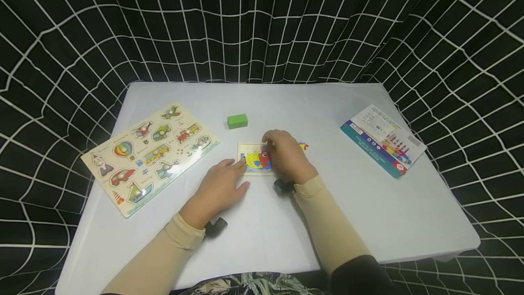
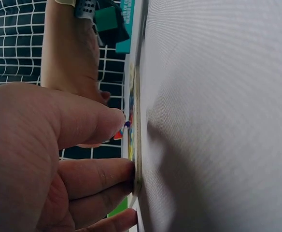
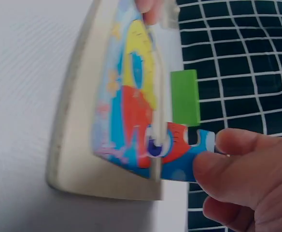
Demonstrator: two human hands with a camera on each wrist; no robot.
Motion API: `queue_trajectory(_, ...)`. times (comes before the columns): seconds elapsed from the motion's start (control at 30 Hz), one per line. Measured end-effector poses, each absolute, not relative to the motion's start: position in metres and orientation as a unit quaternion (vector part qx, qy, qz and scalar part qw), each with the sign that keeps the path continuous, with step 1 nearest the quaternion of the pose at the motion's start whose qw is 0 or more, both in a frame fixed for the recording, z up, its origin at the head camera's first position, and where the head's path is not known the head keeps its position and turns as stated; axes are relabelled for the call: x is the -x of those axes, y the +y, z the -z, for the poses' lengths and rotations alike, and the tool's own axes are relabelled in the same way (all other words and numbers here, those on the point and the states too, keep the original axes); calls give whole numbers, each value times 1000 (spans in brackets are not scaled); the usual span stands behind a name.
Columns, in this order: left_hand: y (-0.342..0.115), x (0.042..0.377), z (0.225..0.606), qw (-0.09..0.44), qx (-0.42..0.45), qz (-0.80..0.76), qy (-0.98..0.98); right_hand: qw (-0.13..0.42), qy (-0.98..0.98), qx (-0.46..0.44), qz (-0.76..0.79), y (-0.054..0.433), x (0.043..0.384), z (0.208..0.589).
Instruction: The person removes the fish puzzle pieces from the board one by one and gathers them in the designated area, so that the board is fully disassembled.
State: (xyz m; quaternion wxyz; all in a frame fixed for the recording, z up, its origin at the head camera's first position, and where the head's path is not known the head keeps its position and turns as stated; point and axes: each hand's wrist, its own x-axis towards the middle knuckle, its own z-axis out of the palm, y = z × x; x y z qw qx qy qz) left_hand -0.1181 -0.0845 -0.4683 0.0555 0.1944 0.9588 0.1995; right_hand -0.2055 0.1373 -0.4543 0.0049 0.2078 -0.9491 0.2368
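A small wooden jigsaw board [image 1: 254, 173] with a yellow, red and blue fish picture lies flat on the table. My right hand [image 1: 288, 154] is over its right side. In the right wrist view, that hand's thumb and finger pinch a red and blue puzzle piece [image 3: 177, 166], held upright at the picture's edge beside the fish's eye. My left hand [image 1: 219, 185] has its fingers stretched out, with fingertips [image 2: 124, 170] touching the board's left edge and the thumb held apart. Part of the board's right side is hidden under the right hand.
A bright-coloured piece [image 1: 303, 146] shows just beyond the right hand. Behind the board stands a green block [image 1: 237, 122]. A large vehicle peg puzzle [image 1: 141, 138] lies to the left, and a flat printed box [image 1: 368, 149] to the right. Black netted curtains surround the white table [image 1: 286, 240].
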Motion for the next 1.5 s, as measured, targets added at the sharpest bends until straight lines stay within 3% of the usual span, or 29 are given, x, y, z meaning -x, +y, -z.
queue_trajectory(0.43, -85, 117, 468, 50, -199, -195, 959, -13, -943, -209, -260, 147, 199, 445)
queue_trajectory(0.57, -85, 117, 468, 50, -200, -196, 959, -10, -942, -161, -295, 160, 202, 439)
queue_trajectory(0.73, -84, 118, 470, 53, -204, -197, 957, -4, -939, -60, -337, 214, 211, 434)
queue_trajectory(0.87, -85, 117, 469, 52, -206, -198, 957, -58, -939, 15, -339, 258, 218, 441)
queue_trajectory(1.0, -85, 117, 468, 52, -204, -197, 958, -103, -934, 26, -340, 277, 223, 450)
queue_trajectory(1.27, -86, 117, 468, 54, -204, -197, 957, -86, -944, 34, -318, 269, 226, 458)
queue_trajectory(1.5, -86, 117, 469, 50, -203, -200, 957, -37, -952, 22, -302, 267, 229, 468)
